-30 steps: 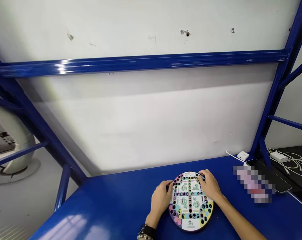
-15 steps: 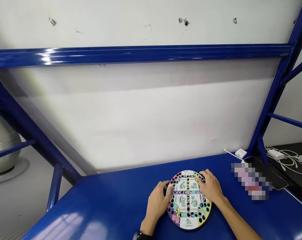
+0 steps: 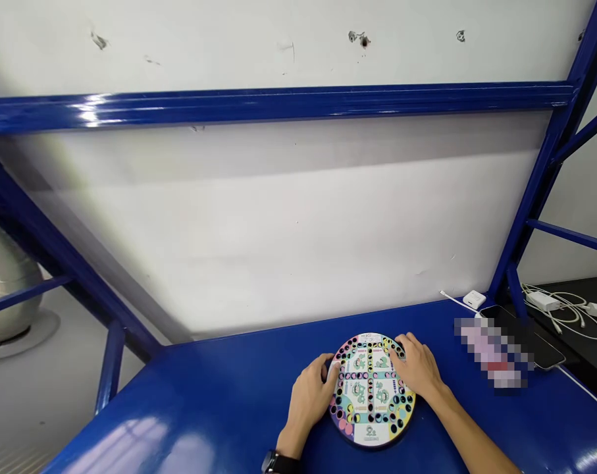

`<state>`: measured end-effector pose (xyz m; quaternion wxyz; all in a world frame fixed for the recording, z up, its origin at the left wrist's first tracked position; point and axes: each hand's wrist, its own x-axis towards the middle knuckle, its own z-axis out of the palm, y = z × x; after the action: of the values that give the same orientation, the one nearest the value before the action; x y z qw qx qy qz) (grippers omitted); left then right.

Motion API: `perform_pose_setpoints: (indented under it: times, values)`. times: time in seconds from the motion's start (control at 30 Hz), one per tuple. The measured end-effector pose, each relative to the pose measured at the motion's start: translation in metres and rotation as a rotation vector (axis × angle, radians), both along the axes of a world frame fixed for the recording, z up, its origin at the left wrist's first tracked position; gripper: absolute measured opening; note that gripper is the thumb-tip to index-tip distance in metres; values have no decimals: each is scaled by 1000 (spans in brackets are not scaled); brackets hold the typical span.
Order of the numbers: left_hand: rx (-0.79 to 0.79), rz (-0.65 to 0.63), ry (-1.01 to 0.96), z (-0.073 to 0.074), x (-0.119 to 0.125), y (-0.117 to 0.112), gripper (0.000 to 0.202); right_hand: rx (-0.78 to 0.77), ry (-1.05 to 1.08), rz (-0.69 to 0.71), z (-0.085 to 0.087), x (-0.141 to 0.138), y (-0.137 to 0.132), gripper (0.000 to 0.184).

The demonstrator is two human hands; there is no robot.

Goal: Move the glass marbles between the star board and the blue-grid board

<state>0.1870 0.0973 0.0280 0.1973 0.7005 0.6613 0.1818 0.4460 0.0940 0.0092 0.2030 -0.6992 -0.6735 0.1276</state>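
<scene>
A round, colourful board game (image 3: 371,431) lies flat on the blue table, with rows of dark holes and small green cartoon figures on its top. My left hand (image 3: 309,394) grips its left rim, thumb over the top and fingers curled round the far-left edge. On the opposite side my right hand (image 3: 419,370) has hold of the upper-right rim, its thumb reaching over the printed face. The fingertips beneath the rim are hidden. A dark watch (image 3: 280,463) is on my left wrist.
The blue tabletop (image 3: 219,395) meets a white wall behind a blue metal frame (image 3: 278,105). To the right lie a dark phone (image 3: 542,349), a pixelated pinkish item (image 3: 493,359) and a white charger (image 3: 474,299). Cables and adapters (image 3: 545,301) rest on a black surface farther right.
Both hands keep nearly the same hold on the board game. The whole view has shifted slightly, with the scene sitting a little higher and farther left.
</scene>
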Motion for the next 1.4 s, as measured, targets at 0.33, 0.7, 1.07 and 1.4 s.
perform_pose_setpoints:
  times: [0.33,0.7,1.07,1.4]
  values:
    - [-35,31,-53,2,1,1,39,-60,8,-34,7,4,-2,23]
    - [9,41,-176,2,0,0,44,-7,145,-66,1,10,1,21]
    - [-30,6,-104,-1,0,-1,46,-70,95,-87,5,9,0,33]
    - [-8,26,-85,-7,2,-4,39,-138,96,-102,8,9,1,45]
